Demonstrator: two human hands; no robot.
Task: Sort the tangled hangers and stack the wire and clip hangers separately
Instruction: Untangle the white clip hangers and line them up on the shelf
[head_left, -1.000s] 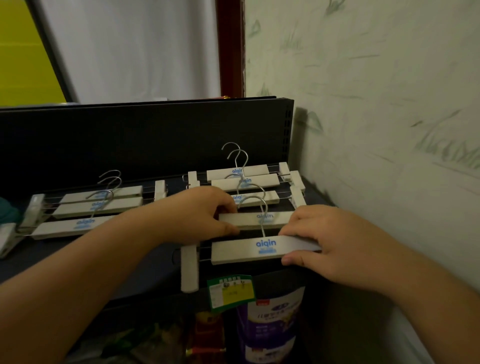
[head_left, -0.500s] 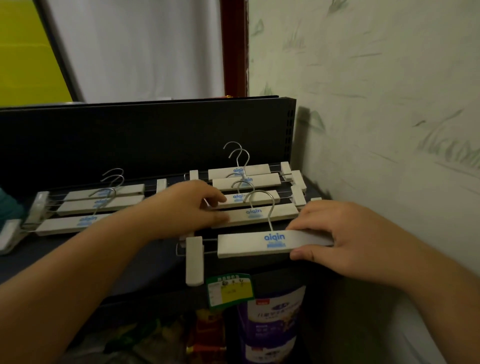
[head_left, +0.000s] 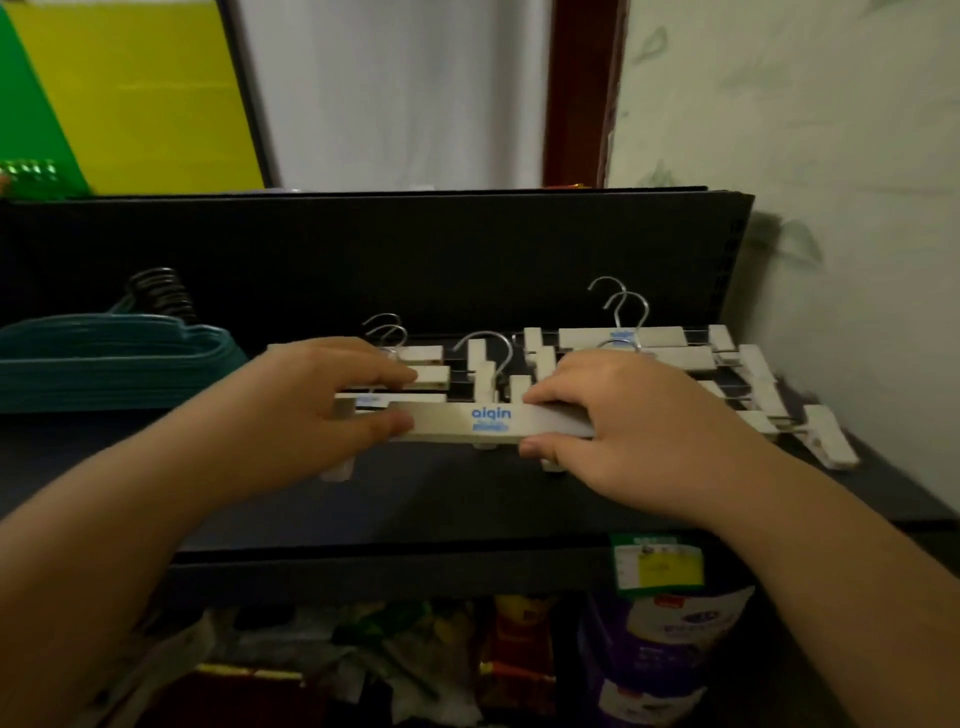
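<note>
Both my hands hold one white clip hanger (head_left: 488, 420) with a blue "aiqin" mark, level above the dark shelf (head_left: 467, 499). My left hand (head_left: 332, 400) grips its left end between thumb and fingers. Its right end is pinched by my right hand (head_left: 618, 415). Behind my left hand lies a pile of white clip hangers (head_left: 421, 371) with steel hooks. A second pile of clip hangers (head_left: 675, 358) lies at the right, by the wall. A stack of teal wire hangers (head_left: 114, 358) with dark hooks lies at the far left.
A black back panel (head_left: 415, 249) rises behind the shelf, and a pale wall (head_left: 805, 182) closes the right side. A loose white clip (head_left: 826, 434) lies near the shelf's right edge. A green-yellow price tag (head_left: 657, 564) hangs on the front lip, above packaged goods.
The held clip hanger has moved left, from in front of the right pile to in front of the left pile. My left hand now grips its left end. The view swung left, showing the teal hangers.
</note>
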